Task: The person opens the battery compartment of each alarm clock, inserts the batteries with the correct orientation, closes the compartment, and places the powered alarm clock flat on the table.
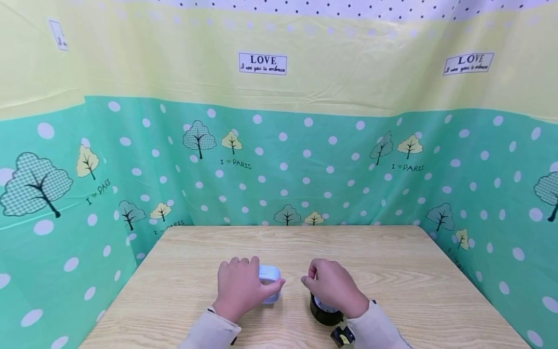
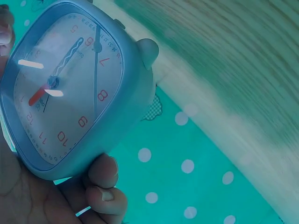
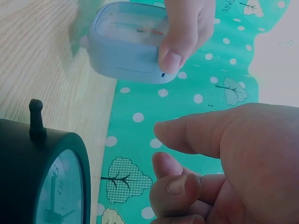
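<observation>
My left hand [image 1: 244, 286] grips a pale blue alarm clock [image 1: 269, 273], thumb on one side and fingers on the other. In the left wrist view, the clock's white dial [image 2: 70, 107] shows red numerals and a thick red hand. Whether the clock touches the table I cannot tell. A round black alarm clock [image 1: 326, 316] stands on the table beneath my right hand [image 1: 334, 285]. The right wrist view shows that black clock [image 3: 70, 144] apart from the fingers. There my right hand's thumb [image 3: 187, 133] is spread from loosely bent fingers, with nothing between them.
Both clocks are over a light wood table [image 1: 209, 252]. A green and yellow patterned curtain [image 1: 305, 160] surrounds its back and sides. A small black item with a yellow mark [image 1: 342, 336] is by my right cuff.
</observation>
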Tool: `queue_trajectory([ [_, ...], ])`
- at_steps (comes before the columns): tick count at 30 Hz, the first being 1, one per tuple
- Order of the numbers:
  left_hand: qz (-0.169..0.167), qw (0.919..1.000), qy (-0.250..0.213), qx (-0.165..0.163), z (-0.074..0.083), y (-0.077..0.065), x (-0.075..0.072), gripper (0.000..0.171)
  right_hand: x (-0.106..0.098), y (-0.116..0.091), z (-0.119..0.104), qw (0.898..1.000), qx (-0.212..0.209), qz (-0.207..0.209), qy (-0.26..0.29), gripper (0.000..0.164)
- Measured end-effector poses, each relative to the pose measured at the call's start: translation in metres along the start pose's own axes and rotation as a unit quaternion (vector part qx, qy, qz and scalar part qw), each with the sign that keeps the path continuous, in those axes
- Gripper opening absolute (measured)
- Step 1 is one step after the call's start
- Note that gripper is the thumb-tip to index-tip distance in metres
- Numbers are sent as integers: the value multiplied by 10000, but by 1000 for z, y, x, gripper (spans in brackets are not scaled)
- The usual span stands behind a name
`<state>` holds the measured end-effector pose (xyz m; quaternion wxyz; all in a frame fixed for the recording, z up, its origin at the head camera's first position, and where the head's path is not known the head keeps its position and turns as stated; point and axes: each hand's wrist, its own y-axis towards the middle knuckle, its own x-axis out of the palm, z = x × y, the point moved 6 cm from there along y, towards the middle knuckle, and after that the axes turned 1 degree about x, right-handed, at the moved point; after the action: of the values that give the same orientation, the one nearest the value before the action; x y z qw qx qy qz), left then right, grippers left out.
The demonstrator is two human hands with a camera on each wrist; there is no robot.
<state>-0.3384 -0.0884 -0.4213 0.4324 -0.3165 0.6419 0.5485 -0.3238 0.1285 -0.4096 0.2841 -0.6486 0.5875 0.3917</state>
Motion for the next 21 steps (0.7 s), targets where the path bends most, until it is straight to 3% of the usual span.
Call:
queue_trajectory([
  [9,-351,9994,17,-50,0,4,8,92,0,-3,-2,9999,72,-76,35,30],
  [21,-537,9985,16,-131,-2,7,12,96,-1,-3,-2,10000,26,-39,19,30],
])
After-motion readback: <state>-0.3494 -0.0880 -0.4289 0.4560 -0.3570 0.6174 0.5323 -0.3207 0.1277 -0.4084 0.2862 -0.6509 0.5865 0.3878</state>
